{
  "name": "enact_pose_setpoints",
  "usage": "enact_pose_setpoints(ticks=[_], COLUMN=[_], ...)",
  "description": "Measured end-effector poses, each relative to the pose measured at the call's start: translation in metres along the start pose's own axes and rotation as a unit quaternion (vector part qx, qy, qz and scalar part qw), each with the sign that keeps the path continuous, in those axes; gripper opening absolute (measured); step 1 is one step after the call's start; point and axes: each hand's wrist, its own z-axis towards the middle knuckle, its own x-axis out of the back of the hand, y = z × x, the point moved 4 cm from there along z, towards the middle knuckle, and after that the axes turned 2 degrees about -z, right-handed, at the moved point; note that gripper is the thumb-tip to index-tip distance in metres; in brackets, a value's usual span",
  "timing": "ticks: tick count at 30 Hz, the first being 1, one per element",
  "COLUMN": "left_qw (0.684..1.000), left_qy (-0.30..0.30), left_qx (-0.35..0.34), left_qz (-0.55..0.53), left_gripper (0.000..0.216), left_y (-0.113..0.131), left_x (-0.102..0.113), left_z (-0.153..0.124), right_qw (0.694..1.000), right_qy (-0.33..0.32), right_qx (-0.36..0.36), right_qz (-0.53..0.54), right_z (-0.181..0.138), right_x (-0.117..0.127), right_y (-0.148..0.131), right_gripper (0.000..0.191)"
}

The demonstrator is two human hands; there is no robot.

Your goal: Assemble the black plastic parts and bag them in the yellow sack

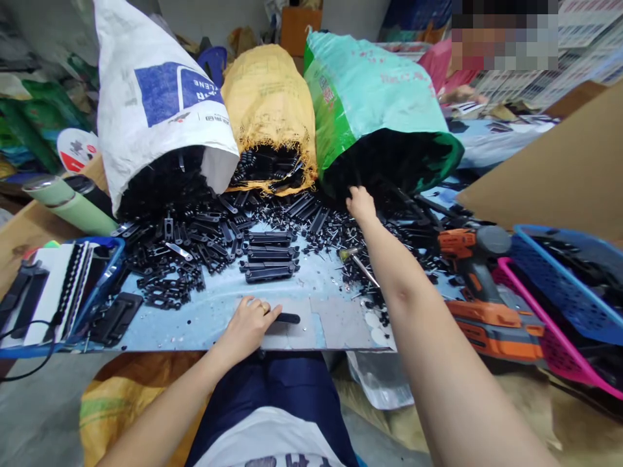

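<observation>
My left hand (250, 324) rests at the table's front edge, its fingers closed on a narrow black bar (288, 318) with a rounded end. My right hand (361, 204) is stretched forward to the mouth of a green sack (379, 97), which is full of dark parts. Its fingers are curled together at small black pieces, and whatever they hold is too small to make out. Between the hands lies a short stack of black hinge-like assemblies (270, 255). Small screws (324, 232) are scattered just below the right hand, near a screwdriver-like tool (363, 266).
A white sack (160, 110) and a yellow sack (272, 97) spill black parts. An orange cordless drill (479, 279) stands at right beside a pink basket (549, 331) and a blue basket (574, 259). At left are a blue tray (114, 259) and a green bottle (73, 204). Another person sits across.
</observation>
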Motion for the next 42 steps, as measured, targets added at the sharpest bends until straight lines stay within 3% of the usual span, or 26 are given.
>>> enact_pose_setpoints(ticks=[4,7,9,11,13,15,18,20,23,25,28,33,37,42], left_qw=[0.999,0.998,0.994,0.983,0.965,0.951,0.931,0.935,0.973,0.986,0.987,0.989,0.990,0.990], left_qy=[-0.005,0.008,0.061,0.146,0.224,0.262,0.247,0.191,0.055,-0.030,-0.086,-0.080,-0.055,0.011], left_qx=[0.041,0.058,0.063,0.082,0.096,0.085,0.061,0.048,0.026,0.029,0.035,0.029,0.016,0.012], left_qz=[0.003,-0.024,-0.058,-0.082,-0.094,-0.137,-0.260,-0.295,-0.224,-0.163,-0.134,-0.120,-0.129,-0.139], left_gripper=[0.048,0.044,0.049,0.057,0.058,0.050,0.033,0.030,0.041,0.037,0.026,0.033,0.064,0.048], left_y=[-0.002,-0.004,-0.004,-0.003,0.002,0.010,0.024,0.031,0.031,0.022,0.011,0.016,0.020,0.017], left_x=[-0.004,-0.004,0.005,0.020,0.034,0.042,0.041,0.034,0.017,0.003,-0.009,-0.006,-0.005,-0.010], left_z=[-0.008,-0.014,-0.013,-0.007,0.004,0.016,0.027,0.028,0.023,0.018,0.014,0.017,0.014,0.005], right_qw=[0.996,0.980,0.967,0.961,0.948,0.909,0.843,0.822,0.844,0.868,0.861,0.862,0.881,0.891], right_qy=[0.081,0.170,0.206,0.182,0.092,0.007,-0.034,-0.060,-0.147,-0.226,-0.319,-0.347,-0.304,-0.269], right_qx=[0.022,0.061,0.075,0.082,0.089,0.085,0.088,0.114,0.193,0.281,0.381,0.364,0.347,0.346], right_qz=[0.037,0.082,0.126,0.191,0.290,0.408,0.530,0.554,0.478,0.341,0.107,-0.068,-0.106,-0.118], right_z=[-0.015,-0.059,-0.102,-0.147,-0.191,-0.228,-0.264,-0.274,-0.281,-0.288,-0.307,-0.325,-0.326,-0.320], right_x=[0.026,0.070,0.102,0.126,0.135,0.132,0.115,0.103,0.091,0.084,0.069,0.047,0.053,0.073], right_y=[0.008,0.004,-0.008,-0.027,-0.053,-0.081,-0.114,-0.124,-0.117,-0.106,-0.093,-0.096,-0.107,-0.117], right_gripper=[0.038,0.028,0.021,0.020,0.023,0.025,0.028,0.031,0.037,0.038,0.041,0.043,0.044,0.040])
